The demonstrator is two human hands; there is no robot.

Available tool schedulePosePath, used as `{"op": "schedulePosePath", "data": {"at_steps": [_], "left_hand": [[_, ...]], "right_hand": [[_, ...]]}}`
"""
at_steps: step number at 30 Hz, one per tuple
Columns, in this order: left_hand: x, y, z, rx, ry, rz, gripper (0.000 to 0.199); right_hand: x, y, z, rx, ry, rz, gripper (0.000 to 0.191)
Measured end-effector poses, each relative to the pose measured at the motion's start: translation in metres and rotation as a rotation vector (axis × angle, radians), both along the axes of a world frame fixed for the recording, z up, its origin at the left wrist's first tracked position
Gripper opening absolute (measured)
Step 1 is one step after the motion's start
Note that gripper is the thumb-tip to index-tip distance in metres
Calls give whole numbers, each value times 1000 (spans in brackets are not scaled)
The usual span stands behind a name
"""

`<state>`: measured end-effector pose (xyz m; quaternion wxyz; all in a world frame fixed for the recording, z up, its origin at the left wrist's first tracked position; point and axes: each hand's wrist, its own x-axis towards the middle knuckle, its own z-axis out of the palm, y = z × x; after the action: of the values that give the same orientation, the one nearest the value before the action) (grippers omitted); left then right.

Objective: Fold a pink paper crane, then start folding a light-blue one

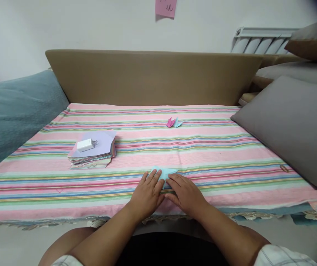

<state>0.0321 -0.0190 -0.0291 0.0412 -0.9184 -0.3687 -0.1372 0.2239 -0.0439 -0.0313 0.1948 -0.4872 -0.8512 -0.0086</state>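
Note:
A small piece of light blue folded paper lies on the striped cloth near the front edge. My left hand rests over its left side, fingers stretched out flat on it. My right hand touches the paper's right side with its fingers extended and laid down. Both thumbs point inward and almost meet just below the paper. Part of the paper is hidden under my fingers, so its full shape cannot be made out.
A stack of coloured paper with a white charger on top lies to the left. Farther back sit a pink folded paper piece and a blue folded paper piece. Grey cushions border the right, a blue cushion the left.

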Motion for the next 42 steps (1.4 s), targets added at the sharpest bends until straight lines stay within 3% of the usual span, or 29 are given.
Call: {"op": "schedulePosePath", "data": {"at_steps": [8,15,28,35,37,40,42], "left_hand": [[0,0,-1,-10,25,5,40],[0,0,3,-30,28,-4,43],[1,1,4,-60,58,3,44],[1,2,3,-39,62,-1,45],[1,1,2,-25,57,0,44],[0,2,0,-19,72,-5,47],[0,2,-1,-20,89,-4,50]], "right_hand": [[2,0,5,-9,1,-29,41],[3,2,5,-18,18,-136,41],[13,9,-4,64,-63,-304,43],[21,11,12,32,-10,-356,35],[16,8,15,106,50,-312,36],[3,3,11,186,78,-15,41],[-4,3,6,152,10,133,53]]}}
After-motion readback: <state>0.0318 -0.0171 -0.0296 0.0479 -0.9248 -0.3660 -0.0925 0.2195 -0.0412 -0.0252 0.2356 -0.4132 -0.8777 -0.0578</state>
